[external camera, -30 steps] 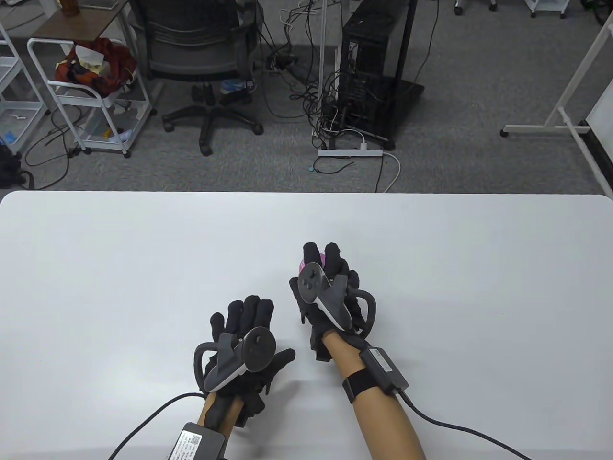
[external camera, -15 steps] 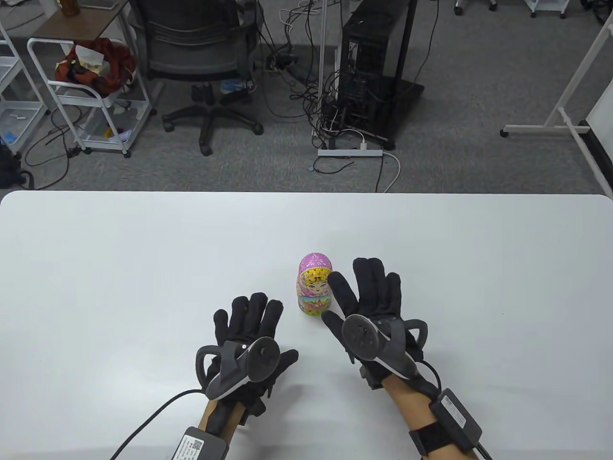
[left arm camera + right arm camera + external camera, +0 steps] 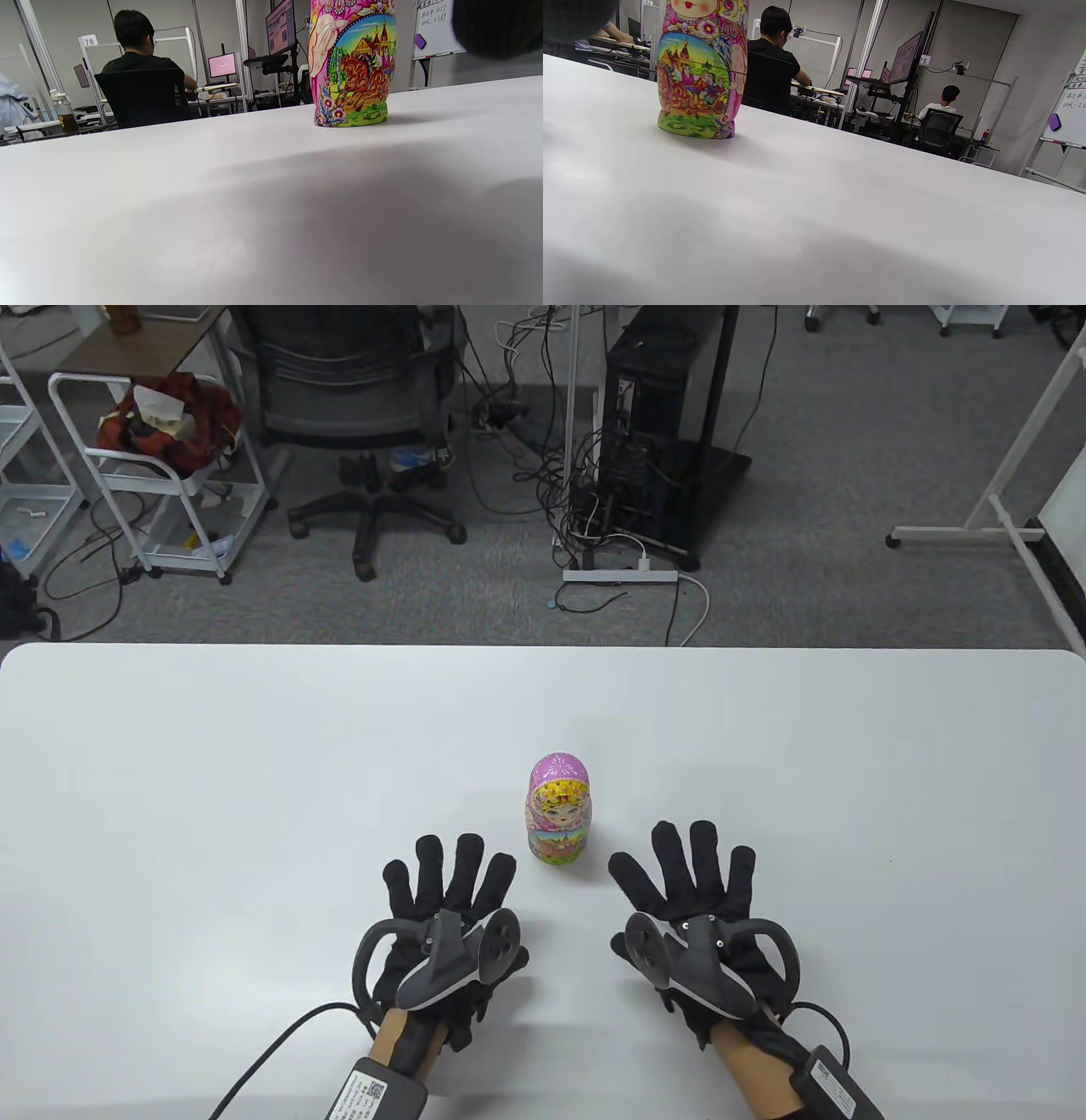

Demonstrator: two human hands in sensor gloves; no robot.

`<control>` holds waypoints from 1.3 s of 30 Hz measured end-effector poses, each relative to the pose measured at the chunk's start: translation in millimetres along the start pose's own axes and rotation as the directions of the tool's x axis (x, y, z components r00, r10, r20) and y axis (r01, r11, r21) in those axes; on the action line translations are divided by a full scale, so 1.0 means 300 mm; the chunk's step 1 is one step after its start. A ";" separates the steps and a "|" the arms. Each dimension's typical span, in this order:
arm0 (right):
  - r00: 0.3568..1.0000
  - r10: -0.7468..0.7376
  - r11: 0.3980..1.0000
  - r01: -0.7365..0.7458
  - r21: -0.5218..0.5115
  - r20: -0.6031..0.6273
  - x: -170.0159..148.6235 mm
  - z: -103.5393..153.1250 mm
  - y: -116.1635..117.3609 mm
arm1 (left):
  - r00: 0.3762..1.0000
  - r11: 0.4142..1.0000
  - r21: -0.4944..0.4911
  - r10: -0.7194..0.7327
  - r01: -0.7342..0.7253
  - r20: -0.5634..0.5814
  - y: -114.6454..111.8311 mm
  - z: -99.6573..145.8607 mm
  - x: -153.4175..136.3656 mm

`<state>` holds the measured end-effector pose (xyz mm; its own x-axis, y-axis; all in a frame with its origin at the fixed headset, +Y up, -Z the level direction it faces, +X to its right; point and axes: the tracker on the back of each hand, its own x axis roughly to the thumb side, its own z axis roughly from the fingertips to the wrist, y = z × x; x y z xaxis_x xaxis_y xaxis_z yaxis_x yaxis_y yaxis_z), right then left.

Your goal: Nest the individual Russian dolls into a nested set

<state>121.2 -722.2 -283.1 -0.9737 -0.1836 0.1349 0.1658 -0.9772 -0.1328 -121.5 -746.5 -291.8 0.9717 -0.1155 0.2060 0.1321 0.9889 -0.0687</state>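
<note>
One closed pink Russian doll [image 3: 559,812] stands upright on the white table [image 3: 254,780], face toward me. Its painted lower body shows in the left wrist view [image 3: 352,67] and in the right wrist view [image 3: 701,72]. My left hand [image 3: 450,891] lies flat on the table with fingers spread, left of and nearer than the doll, holding nothing. My right hand [image 3: 691,882] lies flat with fingers spread, right of and nearer than the doll, holding nothing. Neither hand touches the doll.
The far table edge [image 3: 543,646] borders a floor with an office chair [image 3: 356,407], a wire cart [image 3: 161,466], a computer tower [image 3: 662,415] and cables. Glove cables trail off the near edge.
My right hand let go of the doll, moved back and to the right, and flattened on the table. My left hand spread its fingers flat. The doll stands alone.
</note>
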 end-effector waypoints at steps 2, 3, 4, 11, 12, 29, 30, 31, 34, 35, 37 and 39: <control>1.000 0.016 1.000 -0.016 -0.006 -0.001 0.000 0.002 -0.002 | 1.000 1.000 -0.022 0.015 -0.015 -0.014 -0.002 0.001 -0.006; 1.000 0.028 1.000 -0.028 -0.007 -0.004 0.000 0.002 -0.002 | 1.000 0.999 -0.026 0.017 -0.018 -0.016 -0.003 0.002 -0.008; 0.999 0.041 0.999 -0.040 0.004 -0.006 -0.001 0.002 -0.002 | 1.000 1.000 -0.027 0.014 -0.015 -0.019 -0.002 0.002 -0.010; 0.999 0.034 0.998 -0.033 0.044 -0.033 -0.025 -0.001 0.007 | 0.999 0.999 -0.048 0.007 -0.009 -0.032 0.001 0.007 -0.018; 0.999 0.027 0.999 -0.025 0.046 -0.035 -0.027 -0.002 0.008 | 1.000 0.999 -0.053 0.009 -0.011 -0.026 0.000 0.007 -0.018; 1.000 0.002 0.999 -0.001 0.046 -0.025 -0.021 0.001 0.011 | 1.000 0.997 -0.080 0.020 -0.022 -0.021 -0.002 0.006 -0.016; 1.000 -0.001 0.999 0.002 0.046 -0.026 -0.021 0.001 0.012 | 1.000 0.997 -0.080 0.020 -0.021 -0.021 -0.002 0.006 -0.016; 1.000 -0.002 0.999 0.004 0.047 -0.027 -0.021 0.001 0.013 | 1.000 0.997 -0.080 0.021 -0.022 -0.020 -0.002 0.005 -0.016; 1.000 -0.008 0.998 0.009 0.054 -0.024 -0.019 0.001 0.015 | 0.999 0.996 -0.081 0.025 -0.026 -0.020 -0.003 0.004 -0.016; 1.000 -0.008 0.998 0.009 0.056 -0.023 -0.019 0.001 0.015 | 0.999 0.996 -0.081 0.025 -0.027 -0.020 -0.003 0.004 -0.017; 1.000 -0.011 0.998 0.012 0.059 -0.021 -0.017 0.002 0.016 | 0.999 0.996 -0.081 0.025 -0.027 -0.021 -0.003 0.004 -0.017; 1.000 -0.012 0.998 0.014 0.061 -0.020 -0.018 0.002 0.015 | 0.999 0.996 -0.081 0.029 -0.030 -0.021 -0.004 0.004 -0.017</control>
<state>127.2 -725.6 -283.7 -0.9786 -0.1692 0.1167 0.1618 -0.9843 -0.0707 -126.8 -747.0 -291.7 0.9789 -0.0891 0.1837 0.1181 0.9811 -0.1534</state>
